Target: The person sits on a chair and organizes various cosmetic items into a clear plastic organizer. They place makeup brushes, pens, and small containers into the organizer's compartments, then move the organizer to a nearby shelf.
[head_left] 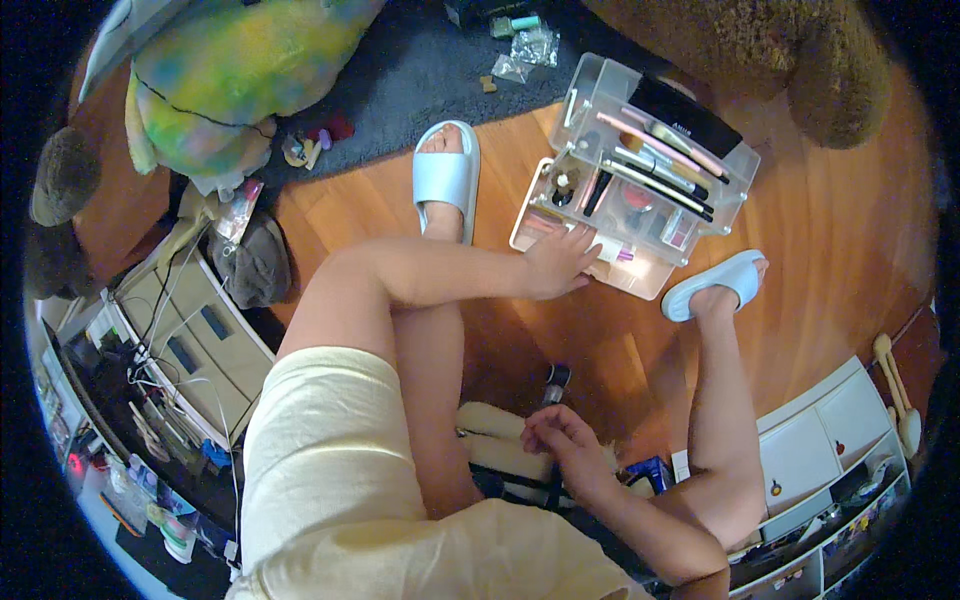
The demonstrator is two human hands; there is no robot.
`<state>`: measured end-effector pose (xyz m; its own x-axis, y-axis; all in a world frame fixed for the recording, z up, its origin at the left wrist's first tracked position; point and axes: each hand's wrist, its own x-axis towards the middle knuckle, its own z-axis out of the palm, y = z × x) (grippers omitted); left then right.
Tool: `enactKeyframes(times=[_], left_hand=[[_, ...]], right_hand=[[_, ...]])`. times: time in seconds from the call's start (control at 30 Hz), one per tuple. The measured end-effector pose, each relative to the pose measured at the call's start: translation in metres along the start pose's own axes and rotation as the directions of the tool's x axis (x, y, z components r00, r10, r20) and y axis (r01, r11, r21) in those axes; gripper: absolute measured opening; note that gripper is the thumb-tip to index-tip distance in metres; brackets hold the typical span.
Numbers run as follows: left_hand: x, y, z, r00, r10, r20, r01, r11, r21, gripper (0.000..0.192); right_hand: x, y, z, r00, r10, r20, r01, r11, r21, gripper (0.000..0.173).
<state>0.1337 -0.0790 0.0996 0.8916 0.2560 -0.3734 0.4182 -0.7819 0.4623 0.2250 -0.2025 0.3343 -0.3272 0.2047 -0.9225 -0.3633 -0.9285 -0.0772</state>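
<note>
A clear plastic tiered cosmetics box (742, 176) stands unfolded on the wood floor before me. My left hand (561, 261) reaches over its lowest compartment, fingers spread, nearest to a white tube with a purple part (616, 250). Whether the fingertips touch anything there is hard to see. Several makeup brushes (664, 169) lie across the upper tier, beside a black pouch (679, 120). The middle tier has a round pink compact (637, 196) and a small palette (679, 229). My right hand (566, 446) hangs near my body with loosely curled fingers; their inner side is hidden.
My feet wear light blue slides (450, 178) on either side of the box. A dark rug (405, 90) carries clear plastic packets (535, 46). Cables (161, 330) run over a beige drawer unit (210, 330) at left. White cabinets (802, 450) stand at right.
</note>
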Motion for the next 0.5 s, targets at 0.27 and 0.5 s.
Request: enactKeyframes(times=[0.27, 0.5], left_hand=[[-0.026, -0.069, -0.059, 0.99, 0.076, -0.121, -0.107, 0.954, -0.279, 0.018], [0.009, -0.217, -0.057, 0.335, -0.854, -0.398, 0.689, 0.51, -0.515, 0.04]], right_hand=[[0.0, -0.006, 0.005, 0.999, 0.038, 0.004, -0.038, 0.997, 0.062, 0.012], [0.004, -0.006, 0.009, 0.996, 0.085, 0.016, -0.086, 0.989, 0.124, 0.011]])
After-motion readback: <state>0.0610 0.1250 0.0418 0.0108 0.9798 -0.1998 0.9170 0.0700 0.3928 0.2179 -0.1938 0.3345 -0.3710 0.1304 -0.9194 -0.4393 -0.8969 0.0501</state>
